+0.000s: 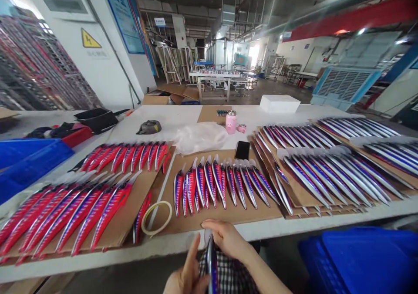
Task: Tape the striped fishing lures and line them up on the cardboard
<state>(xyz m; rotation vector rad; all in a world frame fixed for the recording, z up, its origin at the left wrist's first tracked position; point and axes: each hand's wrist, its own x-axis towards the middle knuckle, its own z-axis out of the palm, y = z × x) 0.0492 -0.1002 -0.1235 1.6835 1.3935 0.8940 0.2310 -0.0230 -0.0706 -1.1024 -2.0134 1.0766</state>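
A fishing lure (212, 265) with a dark, silver and purple body points away from me at the lower middle, in front of the table edge. My right hand (227, 238) is closed on its far end, fingers pinching by the clear lip. My left hand (187, 273) is beside the near part of the body, its thumb against the lure and its index finger stretched forward; its other fingers are largely hidden. Just beyond my hands, several red, purple and silver lures (199, 185) lie in a row on a cardboard sheet (192, 227).
Red striped lures (107, 211) fill cardboard at left; silver ones (321, 178) lie on stacked cardboard at right. A tape roll (170, 215), phone (242, 150), plastic bag (199, 138) and pink jar (230, 123) are on the table. Blue bins (362, 259) (29, 163) flank me.
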